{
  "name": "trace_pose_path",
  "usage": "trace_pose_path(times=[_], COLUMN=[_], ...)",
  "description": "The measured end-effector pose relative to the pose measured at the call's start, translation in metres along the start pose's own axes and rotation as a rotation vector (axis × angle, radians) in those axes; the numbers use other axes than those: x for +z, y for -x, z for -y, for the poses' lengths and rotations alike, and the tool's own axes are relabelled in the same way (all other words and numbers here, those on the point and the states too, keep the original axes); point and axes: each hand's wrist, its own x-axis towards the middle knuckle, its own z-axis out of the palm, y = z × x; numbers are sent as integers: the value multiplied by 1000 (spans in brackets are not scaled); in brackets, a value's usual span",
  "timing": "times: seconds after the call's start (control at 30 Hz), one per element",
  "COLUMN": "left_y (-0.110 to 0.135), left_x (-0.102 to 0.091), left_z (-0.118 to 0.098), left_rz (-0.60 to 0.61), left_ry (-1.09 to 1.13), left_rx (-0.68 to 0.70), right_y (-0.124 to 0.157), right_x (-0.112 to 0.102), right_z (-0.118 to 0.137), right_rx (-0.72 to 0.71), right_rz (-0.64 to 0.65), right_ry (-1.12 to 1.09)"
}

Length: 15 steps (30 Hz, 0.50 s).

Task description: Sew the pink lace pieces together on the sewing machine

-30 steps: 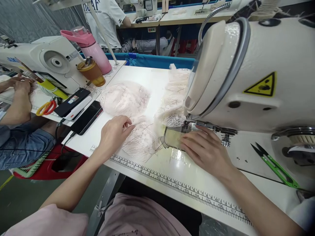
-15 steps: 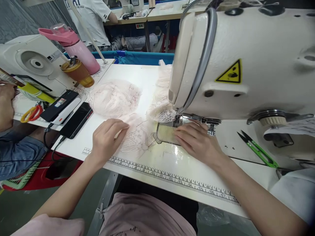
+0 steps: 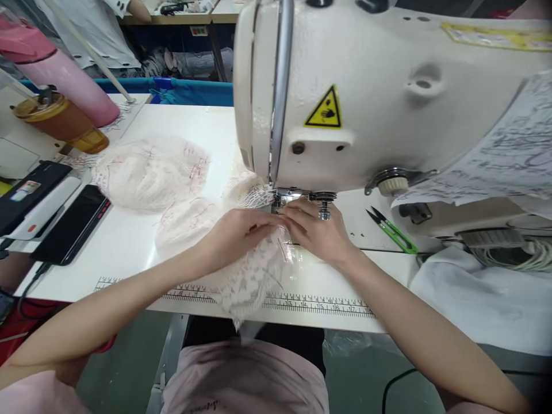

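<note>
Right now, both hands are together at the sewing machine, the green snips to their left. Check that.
Wrong side: the head view shows the green snips to the right of the left hand and right hand, which are together at the sewing machine.

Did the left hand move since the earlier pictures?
Yes. Judged against the big, rounded, white metal sewing machine, the bare left hand has moved rightward, closer to the machine and to the bare right hand.
</note>
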Motion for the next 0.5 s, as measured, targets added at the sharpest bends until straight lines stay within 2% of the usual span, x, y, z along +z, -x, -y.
trace_pose_path(times=[0.13, 0.2, 0.33, 0.43, 0.5], left_y=[-20, -21, -25, -27, -21], left_x=[8, 8, 5, 3, 4], left_z=[21, 25, 31, 28, 22], left_rz=[-14, -55, -100, -130, -165], left_ry=[-143, -186, -265, -438, -620], left_rx=[-137, -149, -100, -51, 59], right_y=[1, 0, -1, 0, 0], right_x=[0, -3, -5, -4, -3], right_z=[-4, -3, 3, 3, 1], right_rx=[97, 31, -215, -224, -204], right_rz=[-19, -42, 28, 83, 92], right_ry=[-34, -57, -68, -70, -72])
